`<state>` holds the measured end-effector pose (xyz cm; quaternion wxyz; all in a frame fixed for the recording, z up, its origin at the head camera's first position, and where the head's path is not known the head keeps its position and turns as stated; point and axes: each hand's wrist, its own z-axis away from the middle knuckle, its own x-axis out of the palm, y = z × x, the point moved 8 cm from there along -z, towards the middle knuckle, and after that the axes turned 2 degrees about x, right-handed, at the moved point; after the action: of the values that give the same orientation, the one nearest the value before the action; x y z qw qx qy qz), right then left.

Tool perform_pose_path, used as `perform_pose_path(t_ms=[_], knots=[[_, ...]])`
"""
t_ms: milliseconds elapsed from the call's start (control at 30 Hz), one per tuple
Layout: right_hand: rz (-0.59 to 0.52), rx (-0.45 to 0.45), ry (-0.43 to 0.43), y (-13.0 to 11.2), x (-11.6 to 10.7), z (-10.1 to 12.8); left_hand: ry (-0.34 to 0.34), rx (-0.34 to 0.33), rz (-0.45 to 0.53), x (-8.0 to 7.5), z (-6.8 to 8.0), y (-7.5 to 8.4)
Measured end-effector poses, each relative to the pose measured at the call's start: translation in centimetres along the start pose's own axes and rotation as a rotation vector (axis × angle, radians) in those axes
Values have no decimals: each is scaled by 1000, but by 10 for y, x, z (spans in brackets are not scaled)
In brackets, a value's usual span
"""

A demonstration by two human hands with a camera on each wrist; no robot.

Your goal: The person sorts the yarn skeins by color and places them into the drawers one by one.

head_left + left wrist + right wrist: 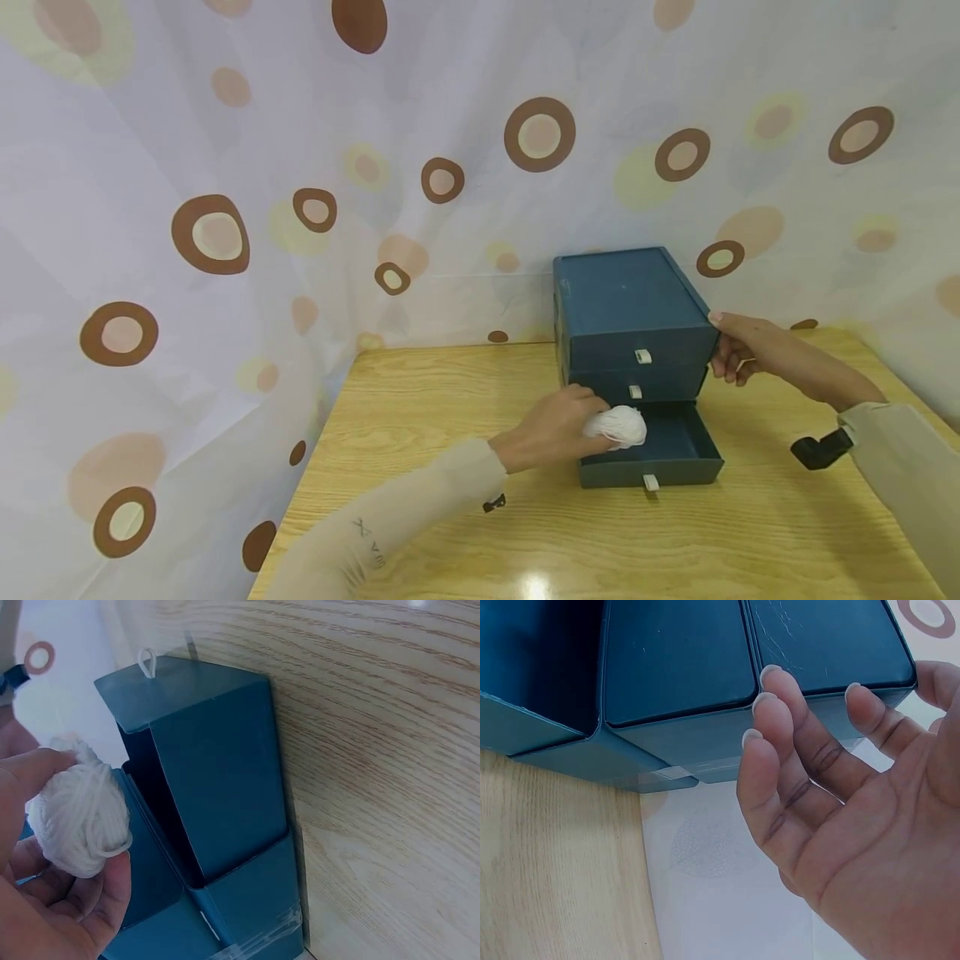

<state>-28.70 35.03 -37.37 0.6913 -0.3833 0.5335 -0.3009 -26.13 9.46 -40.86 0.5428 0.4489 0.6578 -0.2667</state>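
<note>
A white ball of yarn (624, 427) is pinched between the thumb and fingers of my left hand (562, 425), above the pulled-out bottom drawer of a dark blue drawer box (630, 292). In the left wrist view the yarn ball (82, 814) shows its wound strands beside the open drawer (217, 772). My right hand (757, 346) is at the box's right front edge, thumb at the top corner. The right wrist view shows that hand (855, 787) with bent, spread fingers against or close to the box's side; firm contact cannot be told.
The two upper drawers are closed, each with a small white pull tab (642, 357). The box stands on a wood-grain table (435, 400), near its back edge. Behind and to the left hangs a white sheet (465, 225) with brown spots and rings.
</note>
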Motion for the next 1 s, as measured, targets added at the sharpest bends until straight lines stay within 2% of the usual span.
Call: perform_pose_path(t_ms=[400,700,1000], knots=[[11,-11,-19,1,2,2,-18,24,2,12,-7,6],[3,0,-14,1,1,0,-35,35,-33,19,-11,13],[-1,-20,-24,0,1,2,-53,30,-20,27,-14,12]])
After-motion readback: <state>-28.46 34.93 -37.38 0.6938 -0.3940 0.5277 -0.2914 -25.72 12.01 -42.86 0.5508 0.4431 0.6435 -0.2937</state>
